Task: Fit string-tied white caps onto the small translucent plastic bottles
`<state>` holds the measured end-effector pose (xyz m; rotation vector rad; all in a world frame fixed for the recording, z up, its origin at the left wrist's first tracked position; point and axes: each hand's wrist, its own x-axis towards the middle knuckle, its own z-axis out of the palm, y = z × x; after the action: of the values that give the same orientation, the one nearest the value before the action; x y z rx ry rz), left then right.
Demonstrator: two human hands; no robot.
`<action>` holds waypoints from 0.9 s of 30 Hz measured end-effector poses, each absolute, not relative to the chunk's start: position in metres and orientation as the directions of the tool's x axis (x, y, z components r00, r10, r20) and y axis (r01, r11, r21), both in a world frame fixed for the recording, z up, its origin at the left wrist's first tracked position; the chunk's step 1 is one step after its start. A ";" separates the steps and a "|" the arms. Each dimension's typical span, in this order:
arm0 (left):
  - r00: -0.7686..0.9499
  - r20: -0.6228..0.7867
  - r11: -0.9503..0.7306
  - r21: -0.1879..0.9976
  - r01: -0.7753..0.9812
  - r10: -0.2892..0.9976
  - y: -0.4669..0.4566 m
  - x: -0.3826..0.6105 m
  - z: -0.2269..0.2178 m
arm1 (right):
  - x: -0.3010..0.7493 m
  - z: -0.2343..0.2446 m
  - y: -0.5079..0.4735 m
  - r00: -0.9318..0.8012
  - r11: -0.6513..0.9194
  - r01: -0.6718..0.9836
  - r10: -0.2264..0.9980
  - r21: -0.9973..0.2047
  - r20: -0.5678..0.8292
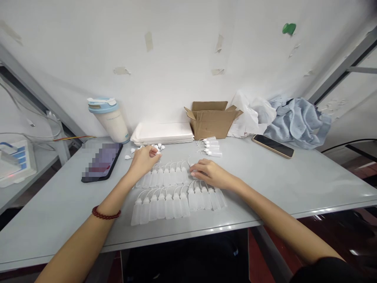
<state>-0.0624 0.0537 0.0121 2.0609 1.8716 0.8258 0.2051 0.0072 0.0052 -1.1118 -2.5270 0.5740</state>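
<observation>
Two rows of small translucent squeeze bottles (165, 204) with tethered caps lie side by side on the grey table (309, 181). My left hand (143, 159) reaches past the far row, fingers pinched on a small white cap (157, 150) from a loose pile of caps (147, 148). My right hand (207, 173) rests palm down at the right end of the far row, its fingers curled on a bottle there. A few more bottles (210, 146) lie near the cardboard box.
An open cardboard box (210, 118), a stack of white trays (161, 133), a lidded cup (110, 120), a phone (101, 161) at left and another phone (273, 146) at right, white plastic bags (250, 114) and blue cloth (297, 120) stand along the wall.
</observation>
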 end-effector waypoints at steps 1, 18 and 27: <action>0.019 0.237 -0.155 0.569 0.808 0.971 0.051 -0.060 0.014 | 0.205 0.006 0.007 -0.637 0.608 0.638 0.762 -0.472 0.119; 0.140 0.066 -0.123 0.883 0.453 0.988 0.025 -0.034 0.034 | 0.201 0.005 0.006 -0.454 0.565 0.478 0.814 -0.672 0.362; 0.309 -0.088 -0.007 0.955 0.296 0.947 0.007 -0.016 0.041 | 0.197 0.005 0.002 -0.370 0.222 -0.019 0.904 -0.975 0.213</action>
<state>-0.0157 0.0069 0.0409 1.5254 1.1859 0.7785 0.1970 0.0021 0.0054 -0.8530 -1.5964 1.2904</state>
